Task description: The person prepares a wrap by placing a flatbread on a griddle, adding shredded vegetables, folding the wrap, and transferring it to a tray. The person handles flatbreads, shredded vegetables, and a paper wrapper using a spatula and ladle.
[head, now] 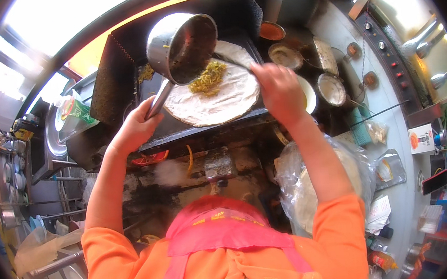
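My left hand (136, 125) grips the handle of a metal saucepan (159, 45), which is tipped on its side over a griddle (159, 136), its dark inside facing right. Below the pan's rim, a heap of yellowish shredded filling (210, 79) lies on a large round flatbread (220, 106). My right hand (279, 89), slightly blurred, is closed around a thin dark utensil (232, 61) that reaches left towards the pan's mouth; its far tip is hard to make out. More shreds (146, 73) lie on the griddle's left part.
Right of the griddle stand a bowl of red sauce (272, 30) and several other bowls, one a crusted bowl (331, 89). Stacked flatbreads in a plastic bag (304, 200) sit by my right arm. Dark metal guards (109, 81) flank the griddle; a round metal tray (54, 142) is at the left.
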Motion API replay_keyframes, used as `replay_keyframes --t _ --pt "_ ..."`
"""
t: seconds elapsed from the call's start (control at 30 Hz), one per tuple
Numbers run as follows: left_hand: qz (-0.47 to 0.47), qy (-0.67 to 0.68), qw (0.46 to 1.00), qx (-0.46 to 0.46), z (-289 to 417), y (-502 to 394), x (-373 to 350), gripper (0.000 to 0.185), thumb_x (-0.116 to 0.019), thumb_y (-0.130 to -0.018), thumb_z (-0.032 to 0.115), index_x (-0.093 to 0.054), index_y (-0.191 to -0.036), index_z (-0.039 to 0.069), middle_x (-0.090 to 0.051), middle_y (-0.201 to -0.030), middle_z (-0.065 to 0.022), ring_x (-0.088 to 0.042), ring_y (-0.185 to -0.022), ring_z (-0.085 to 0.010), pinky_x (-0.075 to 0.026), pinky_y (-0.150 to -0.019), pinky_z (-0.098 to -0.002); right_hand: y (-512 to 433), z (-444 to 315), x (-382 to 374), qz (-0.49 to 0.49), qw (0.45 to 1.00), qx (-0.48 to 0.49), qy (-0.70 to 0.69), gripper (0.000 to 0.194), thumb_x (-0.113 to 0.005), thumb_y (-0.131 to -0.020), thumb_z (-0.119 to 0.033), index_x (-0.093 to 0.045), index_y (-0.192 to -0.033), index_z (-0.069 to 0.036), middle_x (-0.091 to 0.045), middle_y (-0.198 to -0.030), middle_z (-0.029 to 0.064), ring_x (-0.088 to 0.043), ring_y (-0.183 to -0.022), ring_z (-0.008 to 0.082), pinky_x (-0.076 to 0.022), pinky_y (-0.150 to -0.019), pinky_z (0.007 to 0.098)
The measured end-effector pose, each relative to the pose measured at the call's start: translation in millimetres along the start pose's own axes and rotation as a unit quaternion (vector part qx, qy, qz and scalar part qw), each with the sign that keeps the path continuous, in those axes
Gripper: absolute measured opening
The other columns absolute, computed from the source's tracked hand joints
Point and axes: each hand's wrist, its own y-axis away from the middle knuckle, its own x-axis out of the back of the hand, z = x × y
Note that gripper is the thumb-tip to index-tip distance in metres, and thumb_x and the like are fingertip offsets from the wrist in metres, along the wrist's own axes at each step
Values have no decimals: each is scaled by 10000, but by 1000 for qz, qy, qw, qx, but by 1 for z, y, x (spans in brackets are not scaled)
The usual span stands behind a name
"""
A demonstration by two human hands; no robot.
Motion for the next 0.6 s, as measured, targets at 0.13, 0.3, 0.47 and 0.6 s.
replay_keyframes --t 0.13,0.3,0.47,0.6 --pt "47 -80 985 -146 -32 -11 -10 527 -660 -921 180 -455 -1376 15 -640 -986 -106 -582 -910 -166 -480 -817 -313 -39 7 -53 21 991 -97 -90 301 -597 -888 -85 -557 -1186 -105 -653 -937 100 -655 -827 319 -518 -713 440" --pt "110 -197 967 -120 -52 -69 -17 556 -659 -917 224 -431 -1373 4 -664 -1017 -169 -631 -926 -243 -497 -840 -360 5 -40 -91 -82 903 -328 -267 251 -601 -933 -175 -575 -1135 -29 -663 -807 142 -677 -777 292 -512 -664 382" --pt "11 323 946 -5 -77 -53 36 483 -554 -981 223 -405 -1415 73 -474 -629 4 -412 -440 -85 -337 -392 -238 12 -86 -95 -256 713 -551 -351 369 -659 -882 -182 -571 -1160 43 -633 -832 59 -583 -699 135 -500 -630 296" --pt "-21 470 882 -26 -106 -5 118 393 -481 -1002 195 -429 -1366 56 -468 -627 -3 -453 -442 -100 -360 -389 -242 -8 -184 -113 -362 736 -457 -344 442 -658 -857 -211 -547 -1224 8 -668 -941 154 -646 -846 262 -515 -780 381"
